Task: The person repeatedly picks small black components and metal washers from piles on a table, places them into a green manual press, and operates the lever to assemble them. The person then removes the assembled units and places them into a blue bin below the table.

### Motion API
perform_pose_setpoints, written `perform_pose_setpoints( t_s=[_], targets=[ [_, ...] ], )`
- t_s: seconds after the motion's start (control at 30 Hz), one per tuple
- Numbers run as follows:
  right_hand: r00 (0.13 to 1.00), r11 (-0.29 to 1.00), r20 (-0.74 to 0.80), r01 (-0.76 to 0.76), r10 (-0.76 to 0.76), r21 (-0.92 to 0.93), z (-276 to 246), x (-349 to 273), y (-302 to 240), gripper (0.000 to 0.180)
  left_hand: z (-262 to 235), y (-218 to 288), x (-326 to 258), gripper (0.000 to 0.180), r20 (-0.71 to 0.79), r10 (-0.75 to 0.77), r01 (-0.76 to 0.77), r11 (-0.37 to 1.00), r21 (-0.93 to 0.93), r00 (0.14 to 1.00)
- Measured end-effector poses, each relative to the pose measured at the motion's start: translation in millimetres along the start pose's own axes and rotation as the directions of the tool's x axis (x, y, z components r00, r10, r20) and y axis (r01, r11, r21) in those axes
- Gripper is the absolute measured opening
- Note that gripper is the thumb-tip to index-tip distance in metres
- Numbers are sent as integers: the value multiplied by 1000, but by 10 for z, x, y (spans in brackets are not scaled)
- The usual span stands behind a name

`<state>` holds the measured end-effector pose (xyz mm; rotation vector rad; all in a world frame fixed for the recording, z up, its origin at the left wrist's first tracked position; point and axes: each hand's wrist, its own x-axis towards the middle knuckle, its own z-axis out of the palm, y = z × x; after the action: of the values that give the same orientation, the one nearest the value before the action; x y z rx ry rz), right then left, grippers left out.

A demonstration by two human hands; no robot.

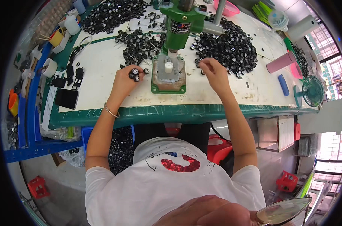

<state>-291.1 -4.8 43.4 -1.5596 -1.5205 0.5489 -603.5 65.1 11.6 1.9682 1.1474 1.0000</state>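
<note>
My left hand is closed around several small black toy wheels with silver hubs, left of the press. Another small wheel sticks out from its fingers toward the press base. My right hand has its fingertips pinched at a small black wheel, by the near left edge of a large wheel heap. Between my hands stands a green hand press. Its metal base plate carries a round white fixture, and I see no wheel on it.
Wheels on thin metal axles lie behind the press base, with another wheel heap farther back. A black phone and black plastic parts lie left. A pink tumbler, a blue cylinder and a green fan are right.
</note>
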Motion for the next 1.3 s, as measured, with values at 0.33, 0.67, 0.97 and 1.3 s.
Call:
perform_pose_setpoints(
  t_s=[0.33, 0.67, 0.97, 1.3],
  targets=[
    [965, 944, 252, -145, 69, 295, 688, 219, -398, 24, 262, 225, 136, 18, 36, -227, 195, 733, -652, 973],
    [955, 697, 112, -277, 273, 661, 448, 268, -345, 28, 375, 485, 276, 14, 127, -94, 154, 745, -649, 987],
    [984, 702, -174, 143, -29, 697, -493, 1023, -999, 39, 542, 539, 369, 12, 75, -89, 116, 735, -668, 993],
    [963, 493, -202, 265, -178, 829, -669, 1934, -1564, 14, 558, 421, 420, 15, 47, 34, 4, 766, -643, 998]
  ],
)
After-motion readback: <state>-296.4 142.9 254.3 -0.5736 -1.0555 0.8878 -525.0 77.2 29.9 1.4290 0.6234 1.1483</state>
